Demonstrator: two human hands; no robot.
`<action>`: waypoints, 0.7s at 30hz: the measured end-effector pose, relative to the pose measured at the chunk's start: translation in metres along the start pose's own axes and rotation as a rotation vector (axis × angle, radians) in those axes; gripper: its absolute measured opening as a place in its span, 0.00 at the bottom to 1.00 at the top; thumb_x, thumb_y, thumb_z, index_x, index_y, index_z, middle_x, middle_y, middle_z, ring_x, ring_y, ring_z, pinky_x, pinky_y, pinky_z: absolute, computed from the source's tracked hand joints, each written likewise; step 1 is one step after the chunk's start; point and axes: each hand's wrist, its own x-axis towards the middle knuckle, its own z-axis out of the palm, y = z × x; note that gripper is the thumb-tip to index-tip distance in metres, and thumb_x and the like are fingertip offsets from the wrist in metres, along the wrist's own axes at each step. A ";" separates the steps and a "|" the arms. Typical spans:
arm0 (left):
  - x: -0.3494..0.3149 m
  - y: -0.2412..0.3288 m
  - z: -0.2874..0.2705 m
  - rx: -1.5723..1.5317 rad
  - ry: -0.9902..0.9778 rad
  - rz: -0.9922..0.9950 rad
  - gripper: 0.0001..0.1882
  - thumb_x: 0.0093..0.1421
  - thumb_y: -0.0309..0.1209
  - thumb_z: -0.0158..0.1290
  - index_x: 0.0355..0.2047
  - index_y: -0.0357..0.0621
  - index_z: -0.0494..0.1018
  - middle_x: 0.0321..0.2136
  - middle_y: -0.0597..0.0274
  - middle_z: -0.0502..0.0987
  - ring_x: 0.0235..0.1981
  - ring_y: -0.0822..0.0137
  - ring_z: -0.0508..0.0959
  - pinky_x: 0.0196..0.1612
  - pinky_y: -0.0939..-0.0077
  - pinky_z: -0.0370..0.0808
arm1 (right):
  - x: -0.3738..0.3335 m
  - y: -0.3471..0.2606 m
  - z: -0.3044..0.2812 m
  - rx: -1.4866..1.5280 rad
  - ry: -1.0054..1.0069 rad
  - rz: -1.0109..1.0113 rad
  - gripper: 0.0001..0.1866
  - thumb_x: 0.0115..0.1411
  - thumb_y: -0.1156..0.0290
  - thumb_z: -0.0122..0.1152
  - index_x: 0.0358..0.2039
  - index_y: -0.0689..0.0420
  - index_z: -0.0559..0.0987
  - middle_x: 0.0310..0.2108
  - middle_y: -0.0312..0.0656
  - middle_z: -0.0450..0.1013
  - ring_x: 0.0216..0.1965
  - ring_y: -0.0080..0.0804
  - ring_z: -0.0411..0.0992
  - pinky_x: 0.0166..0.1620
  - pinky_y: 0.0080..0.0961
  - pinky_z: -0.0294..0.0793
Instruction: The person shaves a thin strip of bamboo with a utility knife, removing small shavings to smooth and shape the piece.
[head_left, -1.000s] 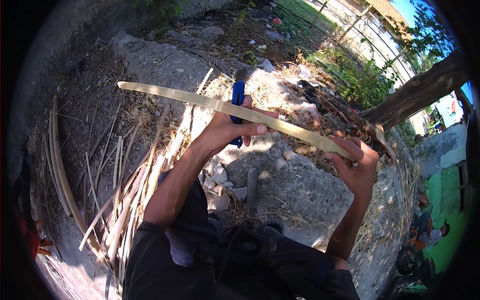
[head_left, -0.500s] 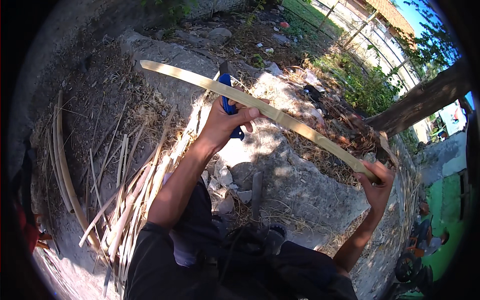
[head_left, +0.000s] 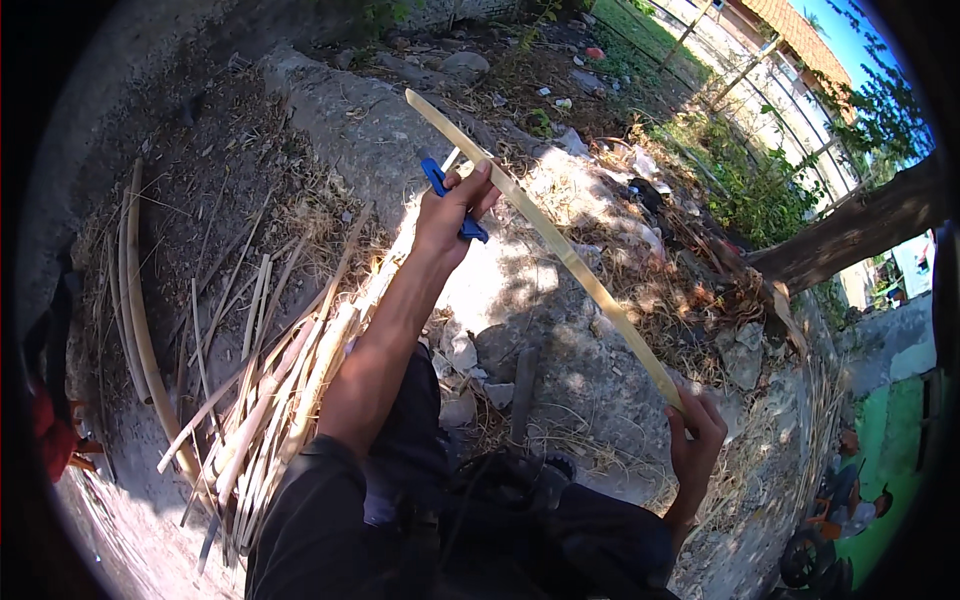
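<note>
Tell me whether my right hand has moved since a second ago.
Yes. Your right hand, holding the wooden strip, has moved down the view, now sitting farther below the tree trunk.

Long, flat, pale-yellow strip: wood, bamboo-like; smooth, faint sheen. Slim blue tool handle: apparently plastic, smooth. Heaped pale, slender sticks: wood or cane, dry, mostly matt. Broad grey slab: stone-like, rough, matt. Black sleeve: cloth, matt. Thick brown trunk: wood, rough.
</note>
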 end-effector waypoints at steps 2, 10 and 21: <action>0.013 0.008 -0.014 -0.044 0.032 0.077 0.17 0.66 0.25 0.62 0.30 0.51 0.62 0.47 0.39 0.82 0.56 0.54 0.82 0.59 0.66 0.84 | -0.003 -0.003 0.006 0.044 -0.104 0.093 0.22 0.57 0.82 0.71 0.54 0.57 0.84 0.35 0.44 0.79 0.34 0.32 0.78 0.36 0.29 0.78; 0.048 0.024 -0.050 -0.166 0.172 0.170 0.16 0.65 0.24 0.63 0.31 0.48 0.64 0.45 0.39 0.83 0.49 0.52 0.85 0.45 0.70 0.89 | -0.024 0.031 0.024 0.201 -0.278 0.242 0.16 0.59 0.80 0.69 0.48 0.61 0.84 0.34 0.44 0.80 0.33 0.34 0.78 0.37 0.31 0.75; 0.043 0.009 -0.029 -0.120 0.077 0.114 0.19 0.64 0.22 0.63 0.27 0.52 0.63 0.43 0.40 0.83 0.49 0.52 0.85 0.50 0.67 0.88 | -0.026 0.036 0.032 0.367 -0.310 0.409 0.11 0.63 0.78 0.65 0.46 0.65 0.83 0.30 0.38 0.77 0.27 0.22 0.73 0.30 0.23 0.72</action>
